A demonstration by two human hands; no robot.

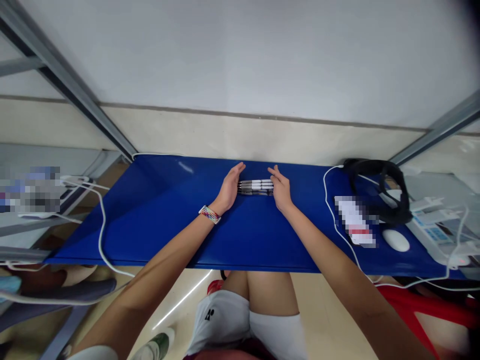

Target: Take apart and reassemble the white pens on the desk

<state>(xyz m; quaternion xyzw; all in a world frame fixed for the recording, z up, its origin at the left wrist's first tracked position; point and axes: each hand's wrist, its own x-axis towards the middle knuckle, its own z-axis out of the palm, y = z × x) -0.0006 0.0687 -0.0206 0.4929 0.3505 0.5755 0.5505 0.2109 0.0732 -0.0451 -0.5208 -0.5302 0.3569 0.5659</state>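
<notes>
A row of several pens [257, 187] with white-and-black barrels and dark tips at the left lies side by side on the blue tabletop. At their left end stands my left hand [229, 187], palm turned inward and fingers stretched out, a woven bracelet [209, 214] on its wrist. My right hand [281, 188] faces it at the other end of the pens, its fingers extended and apart. Both palms touch or nearly touch the pen ends. The right ends are partly hidden by that hand.
On the right of the blue table [247, 240] lie a black headband-like device [403, 200], a blurred phone-sized item [354, 220], a white mouse-shaped object [396, 240] and a white cable [330, 200]. Another cable [101, 230] crosses the left side. A wall rises behind.
</notes>
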